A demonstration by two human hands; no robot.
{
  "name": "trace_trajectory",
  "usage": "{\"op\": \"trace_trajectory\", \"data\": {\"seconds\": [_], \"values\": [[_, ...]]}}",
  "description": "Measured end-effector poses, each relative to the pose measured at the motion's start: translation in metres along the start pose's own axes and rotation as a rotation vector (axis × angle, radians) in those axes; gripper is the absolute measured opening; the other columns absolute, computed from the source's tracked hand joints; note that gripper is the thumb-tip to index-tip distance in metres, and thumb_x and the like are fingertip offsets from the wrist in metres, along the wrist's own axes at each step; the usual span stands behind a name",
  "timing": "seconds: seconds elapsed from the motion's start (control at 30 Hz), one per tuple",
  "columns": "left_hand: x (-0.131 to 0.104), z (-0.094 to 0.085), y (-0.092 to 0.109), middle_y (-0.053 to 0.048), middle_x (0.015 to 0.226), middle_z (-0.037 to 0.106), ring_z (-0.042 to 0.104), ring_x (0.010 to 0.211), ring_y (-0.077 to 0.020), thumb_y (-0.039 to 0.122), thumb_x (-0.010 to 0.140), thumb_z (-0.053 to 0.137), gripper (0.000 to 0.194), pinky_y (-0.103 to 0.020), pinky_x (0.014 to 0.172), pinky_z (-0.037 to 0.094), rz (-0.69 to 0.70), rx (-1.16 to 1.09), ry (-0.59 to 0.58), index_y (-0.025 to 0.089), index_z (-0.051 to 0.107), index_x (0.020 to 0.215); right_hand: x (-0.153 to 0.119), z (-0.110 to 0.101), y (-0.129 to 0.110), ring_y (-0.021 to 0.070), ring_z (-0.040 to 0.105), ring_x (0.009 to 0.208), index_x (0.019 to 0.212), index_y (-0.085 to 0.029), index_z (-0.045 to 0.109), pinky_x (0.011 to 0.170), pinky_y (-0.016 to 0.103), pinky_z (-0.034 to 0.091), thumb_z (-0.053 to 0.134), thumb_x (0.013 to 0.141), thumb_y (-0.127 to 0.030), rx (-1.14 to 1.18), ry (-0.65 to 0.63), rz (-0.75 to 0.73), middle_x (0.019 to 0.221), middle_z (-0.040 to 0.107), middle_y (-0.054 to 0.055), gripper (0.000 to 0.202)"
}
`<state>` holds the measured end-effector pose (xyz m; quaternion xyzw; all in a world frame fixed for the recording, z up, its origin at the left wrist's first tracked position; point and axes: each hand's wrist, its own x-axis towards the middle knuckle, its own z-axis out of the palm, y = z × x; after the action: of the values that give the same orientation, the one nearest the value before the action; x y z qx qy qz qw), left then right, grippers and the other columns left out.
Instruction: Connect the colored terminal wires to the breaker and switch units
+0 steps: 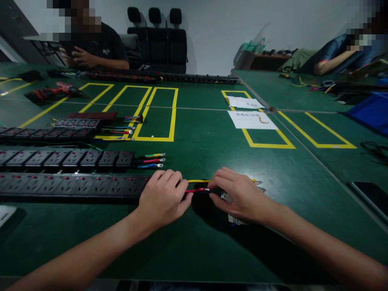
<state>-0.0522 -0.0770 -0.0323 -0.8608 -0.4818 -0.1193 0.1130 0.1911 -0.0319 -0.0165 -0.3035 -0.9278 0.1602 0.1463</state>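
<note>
My left hand is closed at the right end of the nearest black power strip, its thumb and forefinger around a red wire. That wire's bare silver tip points at the curled fingers of my right hand. Whether those fingertips touch the tip I cannot tell. A yellow wire runs behind both hands, and lugged wire ends come out beyond the right one. Partly covered by my right palm is a whitish block-shaped part; how it is held is hidden.
Further power strips with lugged wires lie at left, and a red-black cordless drill behind them. Paper sheets rest on yellow-taped outlines. A phone and blue bin are at right. Two people sit across the table.
</note>
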Motion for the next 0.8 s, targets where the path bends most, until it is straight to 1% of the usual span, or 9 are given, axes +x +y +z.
{"op": "trace_trajectory", "data": {"seconds": [0.07,0.2,0.33,0.43,0.5,0.63,0.7,0.8], "values": [[0.0,0.0,0.0,-0.006,0.088,0.064,0.059,0.085,-0.0261,0.035,0.093,0.058,0.02,-0.041,0.074,0.04,0.004,-0.003,0.0,0.018,0.067,0.088,0.001,0.003,0.0,0.0202,0.055,0.084,0.094,-0.016,0.065,0.07,0.031,0.04,0.059,0.094,-0.018,0.019,0.029,-0.003,0.086,0.064,0.006,0.007],[0.001,-0.001,0.0,-0.007,0.088,0.064,0.058,0.084,-0.026,0.035,0.093,0.059,0.02,-0.042,0.073,0.041,0.008,-0.013,0.002,0.018,0.067,0.087,0.004,0.007,0.001,0.0186,0.054,0.08,0.089,-0.016,0.065,0.068,0.03,0.04,0.054,0.097,-0.018,0.039,0.07,-0.037,0.082,0.063,0.005,0.013],[0.001,-0.001,0.0,-0.007,0.088,0.064,0.059,0.084,-0.0265,0.032,0.092,0.057,0.018,-0.042,0.073,0.042,0.015,-0.018,-0.007,0.018,0.067,0.086,0.005,0.006,0.005,0.0194,0.053,0.079,0.087,-0.015,0.068,0.067,0.031,0.041,0.052,0.1,-0.018,-0.07,0.084,-0.153,0.081,0.063,0.007,0.021],[0.001,0.0,-0.001,-0.007,0.088,0.065,0.059,0.085,-0.0268,0.033,0.093,0.057,0.019,-0.042,0.074,0.043,0.018,-0.021,-0.007,0.018,0.067,0.087,0.004,0.004,0.006,0.0195,0.054,0.079,0.089,-0.015,0.069,0.066,0.031,0.042,0.05,0.103,-0.02,-0.139,0.108,-0.223,0.082,0.065,0.007,0.023],[0.001,-0.001,0.0,-0.007,0.089,0.066,0.06,0.087,-0.0273,0.033,0.093,0.057,0.019,-0.044,0.079,0.043,0.018,-0.027,0.01,0.018,0.067,0.087,0.003,0.004,0.005,0.0189,0.055,0.079,0.091,-0.015,0.068,0.065,0.031,0.043,0.052,0.103,-0.02,-0.113,0.127,-0.216,0.083,0.065,0.007,0.021],[0.001,-0.003,0.002,-0.008,0.098,0.071,0.06,0.102,-0.0313,0.03,0.092,0.059,0.015,-0.051,0.093,0.04,0.002,-0.049,0.052,0.018,0.068,0.088,0.002,0.01,0.001,0.019,0.056,0.079,0.092,-0.014,0.067,0.067,0.031,0.045,0.056,0.1,-0.017,-0.001,0.185,-0.157,0.085,0.067,0.007,0.014],[0.001,-0.004,0.004,-0.007,0.104,0.072,0.06,0.106,-0.0321,0.028,0.092,0.06,0.014,-0.052,0.094,0.039,-0.002,-0.072,0.068,0.019,0.07,0.095,0.002,0.014,-0.002,0.019,0.056,0.078,0.092,-0.013,0.068,0.066,0.031,0.045,0.057,0.099,-0.015,0.05,0.223,-0.141,0.084,0.068,0.007,0.013],[0.002,-0.004,0.005,-0.005,0.106,0.074,0.06,0.104,-0.03,0.025,0.093,0.061,0.016,-0.05,0.091,0.038,0.039,-0.139,0.078,0.021,0.07,0.106,0.004,0.017,-0.007,0.0187,0.054,0.075,0.09,-0.013,0.068,0.064,0.032,0.044,0.057,0.098,-0.014,0.074,0.285,-0.146,0.082,0.068,0.007,0.014]]}}
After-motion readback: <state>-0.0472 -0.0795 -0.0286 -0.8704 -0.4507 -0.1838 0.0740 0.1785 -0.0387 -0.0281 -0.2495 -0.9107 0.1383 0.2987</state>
